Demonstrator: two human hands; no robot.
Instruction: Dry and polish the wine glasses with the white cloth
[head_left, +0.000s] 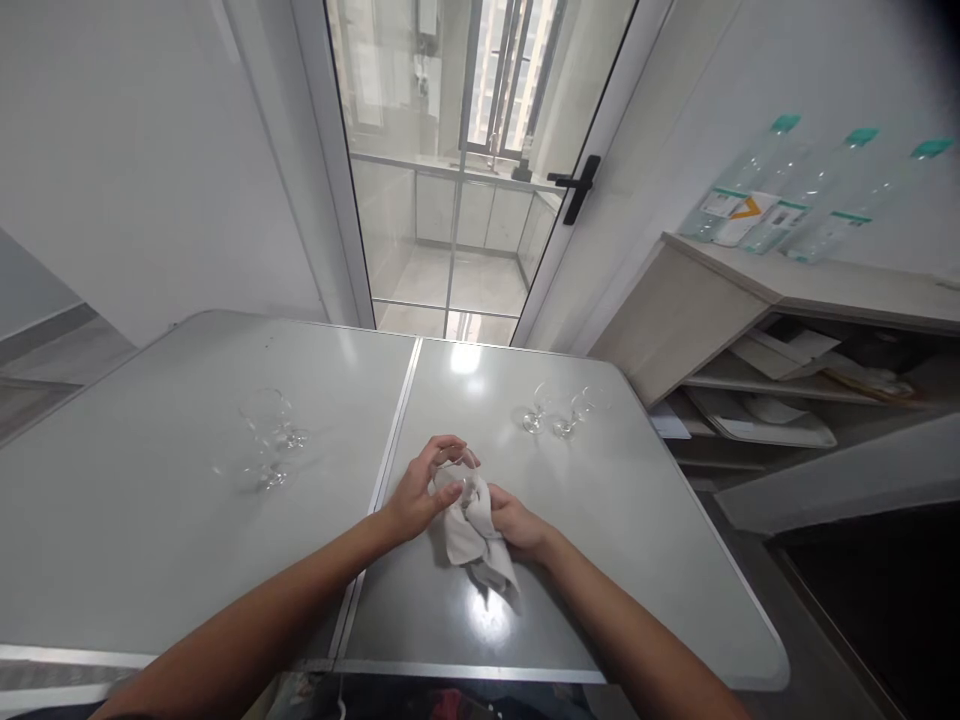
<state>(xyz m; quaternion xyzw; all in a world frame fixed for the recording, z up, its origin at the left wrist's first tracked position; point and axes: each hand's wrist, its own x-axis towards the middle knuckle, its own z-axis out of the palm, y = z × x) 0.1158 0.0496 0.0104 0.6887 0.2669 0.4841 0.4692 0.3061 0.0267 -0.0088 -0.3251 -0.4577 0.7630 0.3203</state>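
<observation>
So a small clear glass (455, 466) is held low over the grey table (615, 560), right by the middle seam and close to the near edge. Its round end is turned up and away from the person, so the long axis seems to run from the cloth toward the far side of the table, tilted rather than fully upright. Whether that end is the mouth or the base can't really be told, since the rest is buried in fabric.

The left hand (414, 500) is curled around the glass from the left, with the fingers arched over the top edge and closed on it. The right hand (519, 527) is closed on a pale cloth (474, 545), which is bunched against the lower and right side of the glass, with a loose tail hanging down toward the table. The glass is basically sandwiched between both hands, a bit further out than the knuckles.

Two more glasses (271, 425) are left standing well off to the left, and another pair (553, 412) is parked at the far right. Some bottles (795, 190) are lined up on a shelf unit beyond the table.
</observation>
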